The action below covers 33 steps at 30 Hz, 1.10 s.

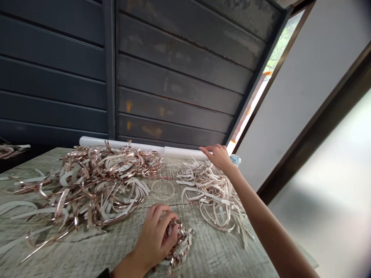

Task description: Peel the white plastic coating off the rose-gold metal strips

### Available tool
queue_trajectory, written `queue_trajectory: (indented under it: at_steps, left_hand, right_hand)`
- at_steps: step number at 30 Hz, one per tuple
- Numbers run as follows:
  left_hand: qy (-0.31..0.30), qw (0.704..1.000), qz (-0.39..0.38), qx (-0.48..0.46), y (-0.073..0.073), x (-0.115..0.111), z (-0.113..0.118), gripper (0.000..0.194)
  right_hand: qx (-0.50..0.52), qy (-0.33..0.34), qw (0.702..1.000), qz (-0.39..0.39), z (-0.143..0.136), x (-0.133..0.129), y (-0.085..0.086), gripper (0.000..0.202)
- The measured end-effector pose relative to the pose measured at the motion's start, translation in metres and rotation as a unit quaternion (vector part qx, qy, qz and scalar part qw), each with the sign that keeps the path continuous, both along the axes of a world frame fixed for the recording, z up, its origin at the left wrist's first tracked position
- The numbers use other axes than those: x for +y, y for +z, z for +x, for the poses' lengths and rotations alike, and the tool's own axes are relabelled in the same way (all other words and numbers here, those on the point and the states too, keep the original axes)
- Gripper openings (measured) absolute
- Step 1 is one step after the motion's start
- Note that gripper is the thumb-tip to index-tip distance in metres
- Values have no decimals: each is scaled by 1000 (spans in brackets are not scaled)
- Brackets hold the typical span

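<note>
At the front middle of the table, my left hand (pixel 158 235) is curled round a bundle of shiny rose-gold and white strips (pixel 181 243). My right hand (pixel 217 154) reaches to the far edge, over the end of a white roll (pixel 185 152); its fingers are partly spread, and their tips lie at the roll. Just below it lies a loose pile of pale and rose-gold strips (pixel 214 189). A larger tangled pile of similar strips (pixel 107 173) spreads over the table's left side.
The wood-grain table (pixel 78 255) backs onto a dark panelled wall (pixel 174 77). Near my right wrist sits a small bluish clear object (pixel 235 159). Thin rings (pixel 162 189) lie between the piles. More strips (pixel 13 150) are at the far left, on a dark surface.
</note>
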State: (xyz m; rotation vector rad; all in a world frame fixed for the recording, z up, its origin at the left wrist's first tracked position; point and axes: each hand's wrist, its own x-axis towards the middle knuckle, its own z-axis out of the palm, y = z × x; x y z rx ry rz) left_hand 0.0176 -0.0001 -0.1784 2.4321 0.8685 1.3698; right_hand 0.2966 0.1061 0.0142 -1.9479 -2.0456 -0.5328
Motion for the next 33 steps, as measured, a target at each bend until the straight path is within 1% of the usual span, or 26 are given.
queue_trajectory:
  at_steps: [2,5,7,8,11,14,16,18,20,23,25,26,28,30,31,33]
  left_hand:
    - [-20,1000,-11,7,-1,2,0,22]
    - [-104,991,-52,61,-5,5,3,36]
    - [-142,981,-98,88,-8,6,7,34]
    - [-148,977,-118,94,-8,7,9,30]
    - [-131,974,-147,114,-10,9,14,26]
    - [-116,976,-151,106,-13,10,14,31]
    - [-120,978,-140,99,-14,9,10,41]
    - [-122,979,-118,114,-15,9,5,57]
    - [-109,980,-98,136,-13,9,-1,70]
    - [-83,984,-79,134,-6,10,-5,73]
    - [-78,988,-64,113,-1,10,-6,70]
    - [-77,991,-54,99,1,9,-7,69]
    - [-78,994,-30,66,5,8,-7,66]
    - [-79,996,-5,34,7,7,-7,59]
    - [-79,997,8,19,7,7,-7,54]
    - [-78,997,25,-4,8,7,-7,45]
  right_hand:
    - [-20,15,1000,-1,-21,9,0,29]
    - [-42,29,998,-30,-42,28,-6,31]
    - [-51,30,996,-63,-49,40,-16,32]
    - [-53,32,995,-84,-52,46,-22,33]
    - [-49,53,986,-153,-63,59,-45,32]
    - [-28,93,972,-213,-88,66,-71,31]
    - [-4,124,961,-245,-112,67,-89,31]
    - [28,159,946,-280,-137,67,-108,31]
    - [62,184,930,-312,-159,67,-125,31]
    - [120,188,916,-333,-176,68,-142,32]
    - [170,179,915,-320,-177,70,-145,33]
    - [199,174,915,-305,-175,72,-144,32]
    - [262,166,915,-257,-171,75,-136,31]
    - [330,168,908,-197,-168,78,-121,31]
    - [365,175,899,-167,-166,79,-112,32]
    - [434,201,872,-108,-163,79,-89,32]
